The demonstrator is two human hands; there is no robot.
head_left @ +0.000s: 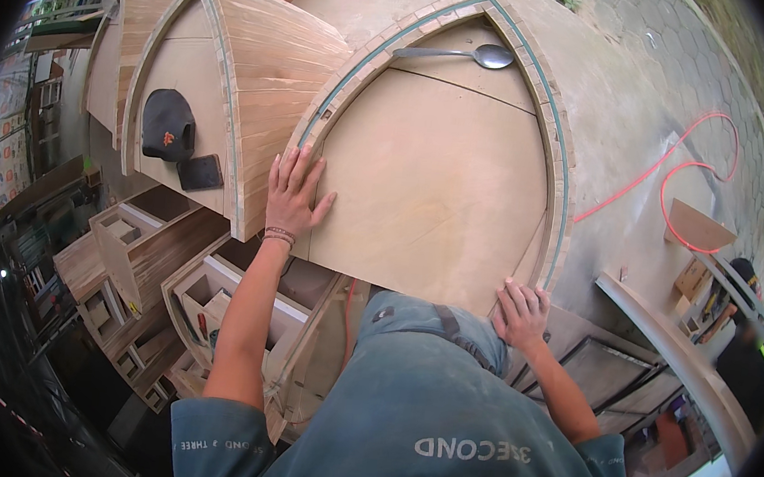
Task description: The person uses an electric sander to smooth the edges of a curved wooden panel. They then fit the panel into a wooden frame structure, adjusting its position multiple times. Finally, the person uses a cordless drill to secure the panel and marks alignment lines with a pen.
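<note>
A pointed-arch wooden frame (356, 73) with a teal strip along its rim lies in front of me, around a flat plywood panel (433, 179). My left hand (293, 193) lies on the frame's left side, fingers spread over the rim and thumb toward the panel. Near the frame's lower right end, my right hand (521, 314) has its fingers bent over the rim, gripping it. A large metal spoon (493, 57) rests across the frame's pointed end, bowl to the right, away from both hands.
Left of the frame stands a similar arched wooden piece (262, 55) bearing a dark cap (160, 124) and a black phone (200, 172). Below are wooden cabinets (141, 245) with compartments. A pink hose (664, 186) curls across the floor at right, near a curved pale board (664, 340).
</note>
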